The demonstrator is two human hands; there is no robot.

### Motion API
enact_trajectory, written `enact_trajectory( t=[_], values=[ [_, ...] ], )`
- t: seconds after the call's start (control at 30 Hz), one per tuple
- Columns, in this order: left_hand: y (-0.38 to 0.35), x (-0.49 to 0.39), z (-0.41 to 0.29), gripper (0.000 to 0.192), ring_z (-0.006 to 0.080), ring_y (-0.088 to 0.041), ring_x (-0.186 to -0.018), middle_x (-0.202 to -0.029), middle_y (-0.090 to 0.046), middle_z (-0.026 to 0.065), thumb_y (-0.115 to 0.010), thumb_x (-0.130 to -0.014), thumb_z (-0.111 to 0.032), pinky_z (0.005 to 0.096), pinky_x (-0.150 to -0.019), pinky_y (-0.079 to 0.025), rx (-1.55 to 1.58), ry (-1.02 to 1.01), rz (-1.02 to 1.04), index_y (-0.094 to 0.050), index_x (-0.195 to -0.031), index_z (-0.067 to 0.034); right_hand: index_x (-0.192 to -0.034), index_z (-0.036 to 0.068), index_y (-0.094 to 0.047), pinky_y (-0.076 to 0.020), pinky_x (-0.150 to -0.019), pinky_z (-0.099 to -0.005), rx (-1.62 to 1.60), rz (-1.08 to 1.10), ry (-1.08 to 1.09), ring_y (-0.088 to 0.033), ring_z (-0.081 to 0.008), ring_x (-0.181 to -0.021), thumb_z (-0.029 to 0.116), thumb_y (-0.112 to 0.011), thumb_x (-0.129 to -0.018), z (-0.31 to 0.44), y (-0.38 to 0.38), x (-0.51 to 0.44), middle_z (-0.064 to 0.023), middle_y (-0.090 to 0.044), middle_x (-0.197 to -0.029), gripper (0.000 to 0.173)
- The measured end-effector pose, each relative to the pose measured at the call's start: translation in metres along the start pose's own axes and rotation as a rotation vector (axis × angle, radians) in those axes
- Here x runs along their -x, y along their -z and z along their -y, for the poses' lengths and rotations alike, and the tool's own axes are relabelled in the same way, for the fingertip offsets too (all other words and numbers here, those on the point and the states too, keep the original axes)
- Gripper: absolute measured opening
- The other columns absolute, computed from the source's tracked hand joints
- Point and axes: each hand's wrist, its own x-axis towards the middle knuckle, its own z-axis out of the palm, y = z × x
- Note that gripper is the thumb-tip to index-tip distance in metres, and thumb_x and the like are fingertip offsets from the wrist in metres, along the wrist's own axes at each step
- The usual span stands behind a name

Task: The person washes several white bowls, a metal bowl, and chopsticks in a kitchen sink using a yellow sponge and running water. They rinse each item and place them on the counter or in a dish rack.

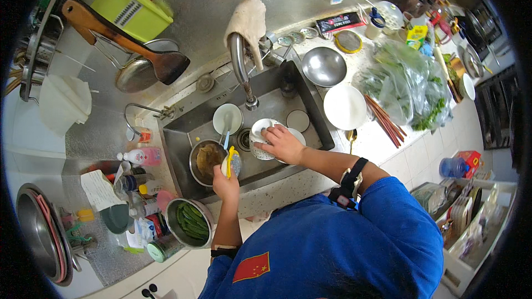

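My left hand [226, 182] holds a yellow-edged scrub sponge [232, 163] over the near left part of the steel sink [266, 180]. My right hand [283, 143] has its fingers on a small white cup or bowl [260, 126] above a patterned bowl [259, 153]; whether it grips the small one I cannot tell. Left of them are a white bowl [224, 117] with a spoon whose blue handle [227, 140] points towards the sponge, and a metal pot [195, 169] holding brownish liquid. A round white-rimmed dish [297, 121] lies on the sink floor to the right. The faucet [239, 56], draped with a cloth [247, 20], hangs above.
Right of the sink are a steel bowl [324, 66], a white plate [345, 108], reddish chopsticks [384, 120], a spoon [351, 138] and bagged greens [407, 83]. A pot of green pods [192, 220] stands near my left forearm. Bottles, including pink detergent [147, 156], line the left side.
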Motion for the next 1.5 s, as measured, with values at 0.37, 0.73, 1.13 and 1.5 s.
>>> enact_trajectory(
  t=[0.37,0.73,1.13,1.5],
  values=[
    [-0.069,-0.043,0.078,0.031,0.0252,-0.062,-0.089,-0.105,-0.061,0.0119,-0.061,-0.084,-0.011,0.0383,-0.076,-0.051,1.006,0.579,0.233,-0.055,-0.113,-0.001,-0.121,0.012,-0.048,-0.0415,-0.089,-0.0388,-0.521,-0.407,-0.901,-0.048,-0.0341,-0.103,0.027,-0.079,-0.056,0.045,0.036,-0.002,-0.015,-0.047,-0.112,0.073],
    [-0.132,-0.035,0.041,0.038,0.0308,-0.057,-0.104,-0.117,-0.056,0.0122,-0.053,-0.089,-0.023,0.047,-0.081,-0.05,1.143,0.866,0.264,-0.047,-0.124,-0.008,-0.133,0.019,-0.031,-0.0486,-0.083,-0.0506,-2.079,-0.911,-1.09,-0.045,-0.0325,-0.113,0.046,-0.056,-0.079,-0.031,0.207,0.127,-0.0156,-0.041,-0.124,0.065],
    [-0.159,0.018,-0.064,0.055,0.0375,-0.061,-0.089,-0.103,-0.06,0.0268,-0.064,-0.079,-0.035,0.043,-0.077,-0.049,0.385,0.674,-0.29,-0.057,-0.101,0.014,-0.126,0.003,-0.035,-0.0515,-0.078,-0.0454,-0.867,-1.527,-1.437,-0.057,-0.0292,-0.096,0.032,-0.032,-0.087,-0.255,0.43,0.439,-0.0163,-0.052,-0.113,0.049],
    [-0.151,0.05,-0.144,0.053,0.037,-0.06,-0.089,-0.103,-0.061,0.0244,-0.068,-0.077,-0.032,0.042,-0.08,-0.048,0.417,0.707,-0.511,-0.058,-0.106,0.011,-0.107,-0.013,-0.053,-0.0557,-0.05,-0.0326,-0.404,-1.369,-1.895,-0.066,-0.0305,-0.067,0.018,-0.039,-0.084,-0.439,0.452,0.598,-0.0251,-0.059,-0.099,0.041]
  ],
)
